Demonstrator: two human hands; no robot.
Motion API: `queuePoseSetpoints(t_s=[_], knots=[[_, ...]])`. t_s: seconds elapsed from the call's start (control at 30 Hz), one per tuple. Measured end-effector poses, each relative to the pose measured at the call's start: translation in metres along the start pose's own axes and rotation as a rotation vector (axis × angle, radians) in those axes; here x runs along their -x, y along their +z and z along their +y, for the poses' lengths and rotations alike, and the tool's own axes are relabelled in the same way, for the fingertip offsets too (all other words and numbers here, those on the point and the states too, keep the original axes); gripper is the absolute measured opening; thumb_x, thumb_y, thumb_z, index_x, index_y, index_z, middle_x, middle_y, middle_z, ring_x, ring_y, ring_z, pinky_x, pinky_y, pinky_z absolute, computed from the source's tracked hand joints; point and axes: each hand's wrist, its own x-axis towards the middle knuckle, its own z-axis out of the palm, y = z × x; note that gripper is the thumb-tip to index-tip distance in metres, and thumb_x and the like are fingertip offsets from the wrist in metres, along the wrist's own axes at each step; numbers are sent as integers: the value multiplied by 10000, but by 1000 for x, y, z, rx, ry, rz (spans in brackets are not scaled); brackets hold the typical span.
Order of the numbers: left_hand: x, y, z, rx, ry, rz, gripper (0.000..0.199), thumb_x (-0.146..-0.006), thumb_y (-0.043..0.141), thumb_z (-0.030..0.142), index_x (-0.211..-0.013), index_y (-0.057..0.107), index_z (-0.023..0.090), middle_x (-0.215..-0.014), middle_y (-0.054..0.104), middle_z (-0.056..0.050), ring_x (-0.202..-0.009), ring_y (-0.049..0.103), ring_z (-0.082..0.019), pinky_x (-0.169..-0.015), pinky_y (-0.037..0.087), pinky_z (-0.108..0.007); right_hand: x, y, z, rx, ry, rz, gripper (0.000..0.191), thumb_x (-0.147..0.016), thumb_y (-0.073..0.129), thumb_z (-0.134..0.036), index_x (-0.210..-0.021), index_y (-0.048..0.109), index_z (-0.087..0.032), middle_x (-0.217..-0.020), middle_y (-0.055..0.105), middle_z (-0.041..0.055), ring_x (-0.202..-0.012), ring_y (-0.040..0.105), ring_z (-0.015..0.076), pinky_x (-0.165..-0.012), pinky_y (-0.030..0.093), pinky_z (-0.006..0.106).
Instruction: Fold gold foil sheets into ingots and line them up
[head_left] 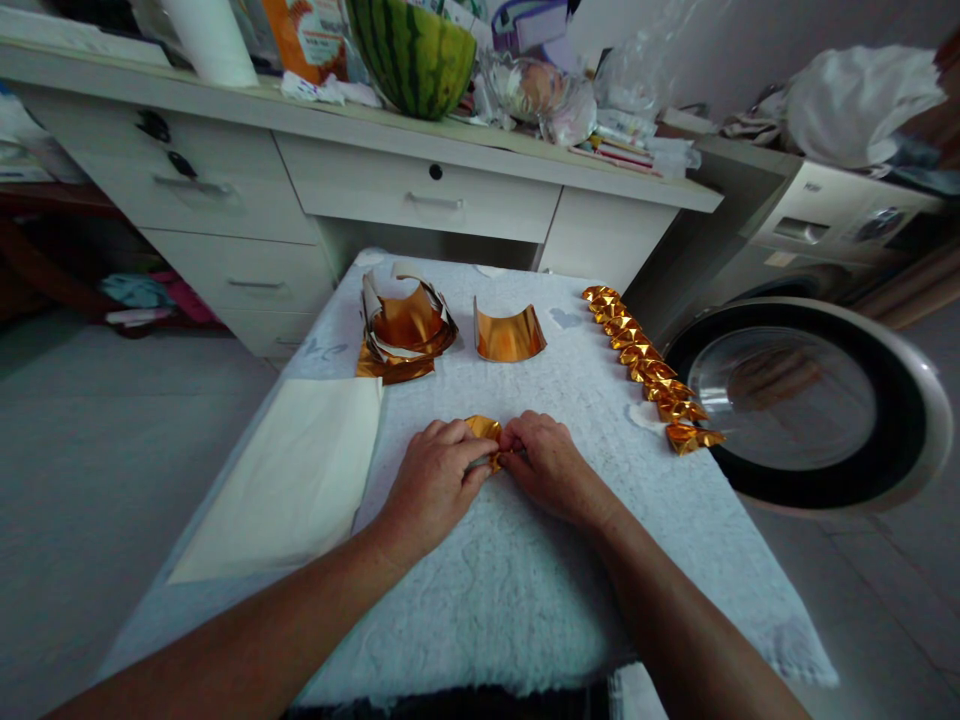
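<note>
Between my two hands is a small piece of gold foil paper [484, 428], partly folded and mostly covered by fingers. My left hand [442, 470] grips its left side, fingers on top and thumb below. From the right, my right hand [547, 462] pinches its other edge with closed fingertips. Beyond them a single curled gold foil sheet [510, 335] stands on the cloth. A pile of curled gold foil sheets [405, 325] lies to its left. Folded gold foil pieces [641, 360] form a slanting row along the right side.
A pale cloth [480, 600] covers the table. White paper sheets [292, 470] lie at its left. Behind stands a white desk [487, 190] bearing a cut watermelon [412, 55] and clutter. At right, a washing machine's open round door [810, 400] reaches near the table edge.
</note>
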Motion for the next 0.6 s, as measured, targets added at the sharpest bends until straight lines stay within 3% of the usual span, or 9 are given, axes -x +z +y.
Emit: queuePoseSetpoints(t_s=[0.2,0.6], knots=[[-1,0,1,-46,7,-18,213,-872,617,203,-1058,712,248,-915,627,-38,-894,539,-214,-796,436,-360,1,4,-1,28,-4,21,34,-855,595,-210,-838,610,-186,-858,587,29,-839,515,171,-759,318,295],[2,-2,1,-92,41,-24,182,-866,636,212,-1024,714,255,-925,624,-36,-903,536,-212,-809,452,-363,6,10,-4,207,51,73,184,-878,588,-387,-936,590,-212,-980,548,77,-938,480,246,-791,328,362]])
